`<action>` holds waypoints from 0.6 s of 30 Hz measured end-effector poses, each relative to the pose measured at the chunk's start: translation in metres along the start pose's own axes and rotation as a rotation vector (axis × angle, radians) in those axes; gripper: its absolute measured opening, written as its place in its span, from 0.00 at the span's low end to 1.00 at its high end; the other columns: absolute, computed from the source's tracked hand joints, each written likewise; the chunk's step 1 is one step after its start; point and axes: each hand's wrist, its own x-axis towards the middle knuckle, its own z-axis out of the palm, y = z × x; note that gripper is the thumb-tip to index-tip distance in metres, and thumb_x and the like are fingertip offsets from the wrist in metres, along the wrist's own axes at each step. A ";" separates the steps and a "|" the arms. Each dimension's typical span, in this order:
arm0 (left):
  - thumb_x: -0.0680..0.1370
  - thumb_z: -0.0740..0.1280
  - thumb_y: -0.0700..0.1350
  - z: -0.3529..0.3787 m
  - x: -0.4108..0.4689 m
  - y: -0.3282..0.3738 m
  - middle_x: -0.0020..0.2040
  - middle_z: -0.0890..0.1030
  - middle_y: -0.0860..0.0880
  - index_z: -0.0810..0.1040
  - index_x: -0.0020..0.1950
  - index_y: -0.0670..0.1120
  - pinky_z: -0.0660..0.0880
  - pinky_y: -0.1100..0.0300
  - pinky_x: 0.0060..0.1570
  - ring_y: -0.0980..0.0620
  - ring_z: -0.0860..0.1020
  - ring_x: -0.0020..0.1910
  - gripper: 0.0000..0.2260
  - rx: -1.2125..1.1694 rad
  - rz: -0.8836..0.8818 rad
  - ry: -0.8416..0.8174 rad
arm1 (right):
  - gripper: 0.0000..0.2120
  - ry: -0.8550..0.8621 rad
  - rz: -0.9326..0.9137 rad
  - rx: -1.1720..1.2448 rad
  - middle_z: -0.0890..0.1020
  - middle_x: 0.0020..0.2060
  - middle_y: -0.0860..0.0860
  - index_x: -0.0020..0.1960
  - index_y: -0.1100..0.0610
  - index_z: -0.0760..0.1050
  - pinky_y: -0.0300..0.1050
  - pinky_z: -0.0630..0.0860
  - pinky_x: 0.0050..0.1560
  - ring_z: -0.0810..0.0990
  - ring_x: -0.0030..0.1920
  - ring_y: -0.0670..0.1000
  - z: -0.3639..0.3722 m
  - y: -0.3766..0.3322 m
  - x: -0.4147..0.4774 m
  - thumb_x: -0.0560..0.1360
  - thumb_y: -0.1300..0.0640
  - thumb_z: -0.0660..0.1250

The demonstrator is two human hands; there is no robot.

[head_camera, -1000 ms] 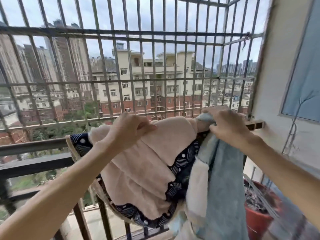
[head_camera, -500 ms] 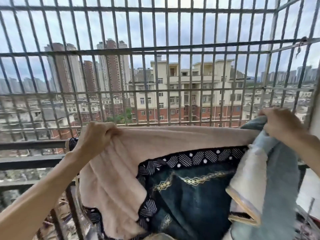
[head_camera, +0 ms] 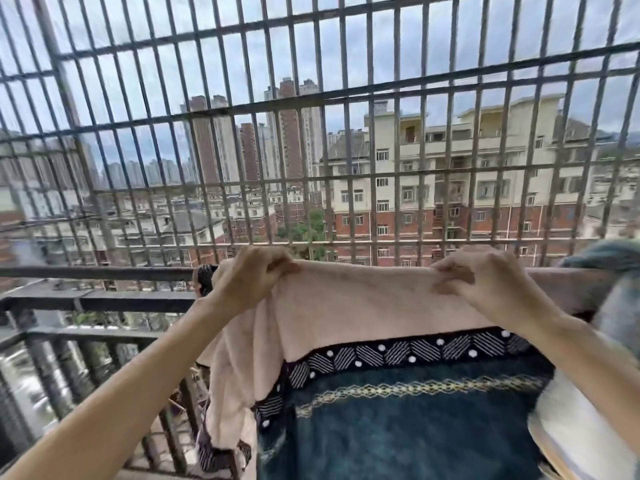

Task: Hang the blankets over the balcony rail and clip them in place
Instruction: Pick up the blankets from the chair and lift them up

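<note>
A blanket (head_camera: pixel 360 306) with a pale pink back and a dark teal front, edged by a black band with white patterns, lies folded over the balcony rail (head_camera: pixel 97 273). My left hand (head_camera: pixel 251 277) pinches its top fold near the left end. My right hand (head_camera: pixel 481 282) pinches the same fold farther right, and the cloth is stretched flat between them. A second, light blue and cream blanket (head_camera: pixel 609 327) hangs over the rail at the far right, partly cut off by the frame edge. No clip is visible.
A metal security grille (head_camera: pixel 311 133) rises from the rail and closes off the balcony. Lower dark railing bars (head_camera: pixel 86 336) run below on the left. Apartment blocks and towers stand beyond.
The view has swung left. Both hands have slid along the pink fold, and the right hand has left the blue blanket and now grips the pink one. The blanket lies flatter on the rail.
</note>
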 end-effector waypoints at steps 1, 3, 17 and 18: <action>0.75 0.73 0.41 0.000 -0.002 0.000 0.36 0.78 0.64 0.85 0.46 0.46 0.68 0.80 0.37 0.75 0.76 0.37 0.02 -0.003 0.002 0.012 | 0.14 0.037 0.010 0.037 0.83 0.41 0.41 0.49 0.51 0.83 0.39 0.78 0.50 0.78 0.40 0.37 0.001 0.000 0.000 0.65 0.49 0.74; 0.76 0.72 0.42 0.001 -0.006 0.002 0.33 0.75 0.66 0.84 0.45 0.46 0.68 0.80 0.33 0.75 0.76 0.35 0.02 0.028 0.001 0.044 | 0.08 0.097 0.025 0.035 0.82 0.37 0.41 0.44 0.52 0.84 0.36 0.77 0.47 0.78 0.39 0.36 0.002 0.001 0.000 0.66 0.53 0.76; 0.79 0.69 0.42 -0.045 0.032 -0.033 0.32 0.74 0.59 0.81 0.44 0.44 0.67 0.78 0.31 0.69 0.68 0.29 0.05 -0.092 0.103 0.201 | 0.07 0.470 0.234 -0.096 0.81 0.43 0.48 0.53 0.62 0.79 0.29 0.67 0.42 0.78 0.43 0.47 -0.010 -0.068 0.059 0.76 0.62 0.68; 0.78 0.69 0.42 -0.050 0.038 -0.034 0.34 0.77 0.57 0.82 0.43 0.42 0.68 0.79 0.33 0.69 0.69 0.29 0.06 -0.116 0.126 0.209 | 0.07 0.494 0.248 -0.100 0.82 0.45 0.50 0.53 0.62 0.79 0.30 0.68 0.42 0.79 0.45 0.48 -0.013 -0.075 0.060 0.77 0.62 0.68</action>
